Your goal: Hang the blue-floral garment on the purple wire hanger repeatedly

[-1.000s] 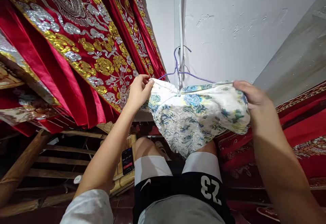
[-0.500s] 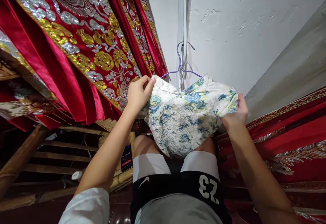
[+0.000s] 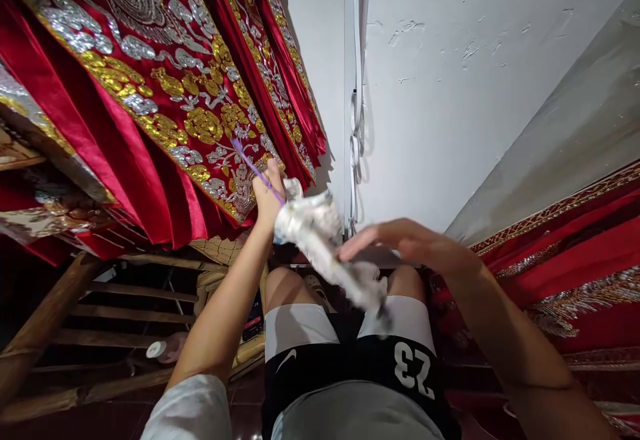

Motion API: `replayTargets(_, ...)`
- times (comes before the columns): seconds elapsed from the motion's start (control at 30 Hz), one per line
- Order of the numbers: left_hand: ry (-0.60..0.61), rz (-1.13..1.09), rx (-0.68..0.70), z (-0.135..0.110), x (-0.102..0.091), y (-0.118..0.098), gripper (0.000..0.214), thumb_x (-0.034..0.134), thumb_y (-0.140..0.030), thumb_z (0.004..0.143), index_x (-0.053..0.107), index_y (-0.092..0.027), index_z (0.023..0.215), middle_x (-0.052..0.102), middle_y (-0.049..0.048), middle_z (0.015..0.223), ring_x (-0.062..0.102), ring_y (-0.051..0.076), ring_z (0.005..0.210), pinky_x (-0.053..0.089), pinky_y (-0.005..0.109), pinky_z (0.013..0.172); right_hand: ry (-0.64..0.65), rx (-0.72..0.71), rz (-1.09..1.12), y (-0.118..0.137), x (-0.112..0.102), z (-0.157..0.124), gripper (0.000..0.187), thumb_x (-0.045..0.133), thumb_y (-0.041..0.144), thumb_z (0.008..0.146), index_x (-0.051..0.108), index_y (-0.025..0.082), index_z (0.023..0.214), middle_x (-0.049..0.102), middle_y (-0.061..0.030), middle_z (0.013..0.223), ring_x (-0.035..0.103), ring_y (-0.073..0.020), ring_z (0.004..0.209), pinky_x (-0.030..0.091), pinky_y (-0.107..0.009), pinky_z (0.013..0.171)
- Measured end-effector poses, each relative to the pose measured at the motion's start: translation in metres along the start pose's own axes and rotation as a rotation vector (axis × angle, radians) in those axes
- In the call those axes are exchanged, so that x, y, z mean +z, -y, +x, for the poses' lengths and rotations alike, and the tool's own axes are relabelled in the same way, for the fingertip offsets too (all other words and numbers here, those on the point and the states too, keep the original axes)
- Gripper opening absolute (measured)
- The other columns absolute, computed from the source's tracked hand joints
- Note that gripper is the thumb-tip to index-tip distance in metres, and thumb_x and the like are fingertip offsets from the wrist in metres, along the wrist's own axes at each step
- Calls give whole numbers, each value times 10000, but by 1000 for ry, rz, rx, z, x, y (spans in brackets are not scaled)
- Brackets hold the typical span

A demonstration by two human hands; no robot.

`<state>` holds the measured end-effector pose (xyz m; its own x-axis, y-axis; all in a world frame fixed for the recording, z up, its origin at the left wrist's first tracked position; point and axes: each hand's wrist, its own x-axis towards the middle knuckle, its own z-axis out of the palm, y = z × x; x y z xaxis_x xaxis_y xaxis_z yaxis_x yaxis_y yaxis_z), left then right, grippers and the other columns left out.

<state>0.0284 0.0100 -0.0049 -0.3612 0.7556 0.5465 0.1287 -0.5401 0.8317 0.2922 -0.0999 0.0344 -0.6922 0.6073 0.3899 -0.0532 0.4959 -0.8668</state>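
The white floral top [image 3: 325,243] is bunched and smeared by motion above my knees, its lower end trailing down to the right. My left hand [image 3: 270,190] is closed at the top's upper left end, gripping the cloth. Across that hand slants a purple hanger [image 3: 253,167], its upper end pointing up and left; whether the fingers also pinch it I cannot tell. On the other side, my right hand [image 3: 405,240] is open with fingers stretched toward the cloth. Its fingertips overlap the top in view, but contact is unclear.
Red embroidered hangings with gold and silver sequins [image 3: 203,123] slope along the left. Ahead stands a white wall [image 3: 425,127] with a cable [image 3: 356,120]. Red fabric [image 3: 600,247] lines the right. A bamboo frame [image 3: 135,303], a phone [image 3: 254,323] and a white-capped bottle [image 3: 157,349] are lower left.
The top was spread wide between both hands and is now bunched and turned. My right hand has let go of its sleeve and moved inward. The hanger has swung left.
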Motion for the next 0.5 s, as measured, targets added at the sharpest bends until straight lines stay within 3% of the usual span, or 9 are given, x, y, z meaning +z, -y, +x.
replayTargets(0.03,-13,-73,-9,-7,5,1,656,499,-702,959,425,-215,525,382,-28,521,367,126,514,307,273,538,63,16,-79,-5,4,-3,424,640,526,940,760,199,1181,744,-121,1219,664,-288,1230,531,-451,1054)
replayTargets(0.07,-2,-130,-12,-15,10,-1,699,420,-745,966,406,-219,506,376,-23,506,367,124,495,304,273,521,31,41,-187,-13,5,-4,422,648,490,945,728,220,1261,701,-118,1335,621,-288,1301,483,-465,1115)
replayTargets(0.13,104,-272,-83,-31,23,-12,759,259,-789,975,358,-223,478,351,-15,473,354,118,446,300,270,484,-266,128,-377,-37,2,-6,479,693,442,917,667,249,1355,609,-107,1479,539,-298,1395,408,-491,1186)
replayTargets(0.2,285,-477,-235,-48,37,-30,781,205,-795,975,345,-216,470,327,-17,452,327,105,405,310,257,459,-522,286,-369,-65,-4,-11,484,715,484,881,699,226,1290,658,-115,1403,586,-318,1328,459,-497,1135)
replayTargets(0.27,465,-652,-385,-62,50,-48,784,254,-787,977,388,-199,476,345,-16,451,333,93,394,339,243,459,-520,469,-100,-92,-6,-23,483,701,627,840,771,179,1007,778,-106,1041,718,-309,1035,587,-455,922)
replayTargets(0.33,592,-740,-463,-73,61,-58,755,363,-784,959,449,-188,504,404,-11,465,387,94,406,390,241,480,-597,528,232,-110,-3,-41,581,764,746,692,736,172,777,742,-78,729,737,-292,783,620,-412,706)
replayTargets(0.4,704,-744,-473,-80,68,-58,649,545,-748,912,572,-176,607,567,19,567,557,127,519,496,265,589,-809,477,439,-117,0,-62,580,805,748,638,715,185,742,706,-51,637,731,-274,693,618,-383,615)
replayTargets(0.5,855,-665,-453,-84,68,-38,471,773,-625,813,732,-182,967,764,87,993,728,236,961,550,358,929,-1164,357,492,-113,-10,-88,420,873,569,677,718,195,789,713,-25,662,731,-240,669,640,-366,622)
